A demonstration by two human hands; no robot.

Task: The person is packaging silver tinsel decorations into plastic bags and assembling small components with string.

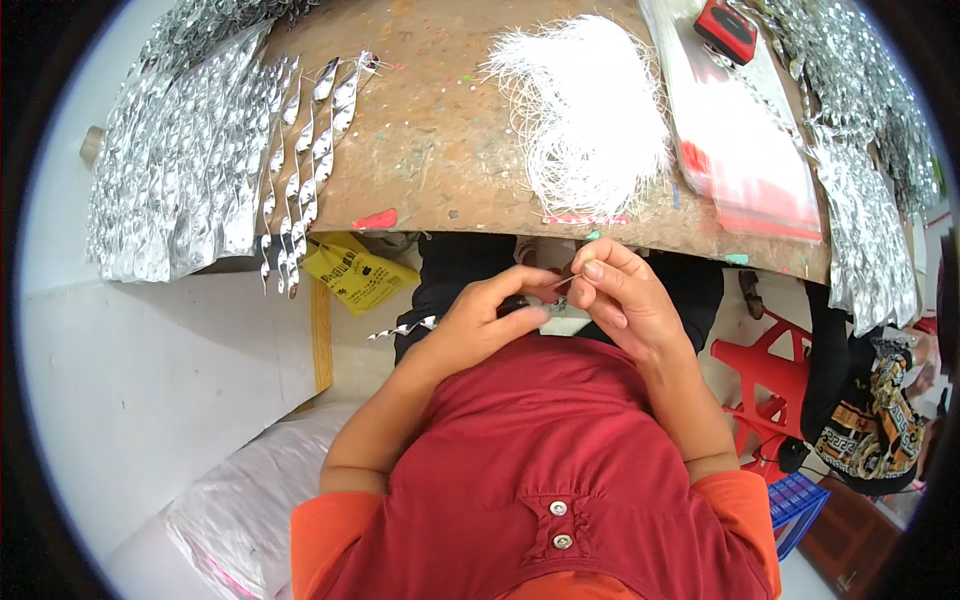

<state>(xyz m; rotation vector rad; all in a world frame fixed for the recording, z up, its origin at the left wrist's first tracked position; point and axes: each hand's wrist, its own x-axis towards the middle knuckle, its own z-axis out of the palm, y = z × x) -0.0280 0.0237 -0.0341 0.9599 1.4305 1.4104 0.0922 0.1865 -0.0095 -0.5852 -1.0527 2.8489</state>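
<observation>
My left hand (490, 312) is curled just beyond the table's front edge, thumb and index finger pointing right. A silver twisted foil strip (405, 328) pokes out on its left side; the rest of the strip is hidden by the hand. Close by, the fingertips of my right hand (625, 295) are pinched together on a thin string (563, 283), which spans the small gap between the hands. On the table ahead lies a heap of loose white strings (590, 110).
Silver foil strips (180, 160) hang over the table's (430, 130) left edge, and more foil strips (870, 220) hang at the right. Clear plastic bags (750, 150) lie beside a red device (726, 32). A red stool (765, 375) and another person's patterned clothing (880, 420) are at right.
</observation>
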